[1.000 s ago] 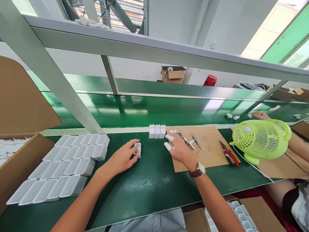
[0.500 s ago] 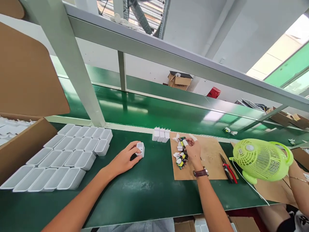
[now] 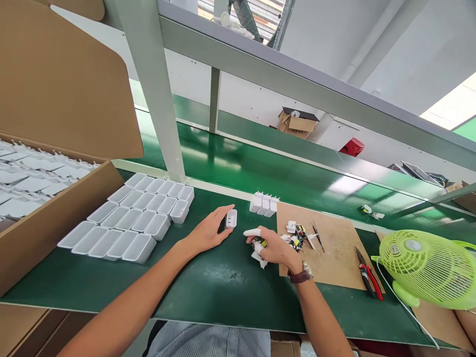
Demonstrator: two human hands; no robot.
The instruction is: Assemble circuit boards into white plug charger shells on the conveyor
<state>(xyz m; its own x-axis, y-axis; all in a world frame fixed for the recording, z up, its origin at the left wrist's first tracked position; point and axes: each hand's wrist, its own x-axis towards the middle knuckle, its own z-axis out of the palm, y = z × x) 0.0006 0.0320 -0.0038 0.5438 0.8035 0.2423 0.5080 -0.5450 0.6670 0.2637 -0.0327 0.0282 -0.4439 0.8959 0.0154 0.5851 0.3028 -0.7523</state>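
Note:
My left hand (image 3: 210, 229) is closed on a small white charger housing (image 3: 231, 218), its open end facing up, at the middle of the green table. Just right of it, my right hand (image 3: 274, 244) holds a circuit board (image 3: 257, 242) with a white plastic part hanging below. White finger covers show on two of its fingers. Further right, more circuit boards (image 3: 296, 241) lie on a brown cardboard sheet (image 3: 334, 248). Rows of open white housings (image 3: 128, 218) stand to the left. Several white chargers with pins (image 3: 265, 204) are grouped behind my hands.
A cardboard box (image 3: 74, 198) full of white parts stands at the far left. Tweezers (image 3: 318, 236) and red-black pliers (image 3: 369, 275) lie on the cardboard. A green fan (image 3: 427, 267) with a white cable sits at the right. A metal frame (image 3: 152, 89) rises behind the table.
My right hand has moved left off the cardboard sheet, carrying a circuit board close to the housing. My left hand keeps hold of the housing. The view has swung left.

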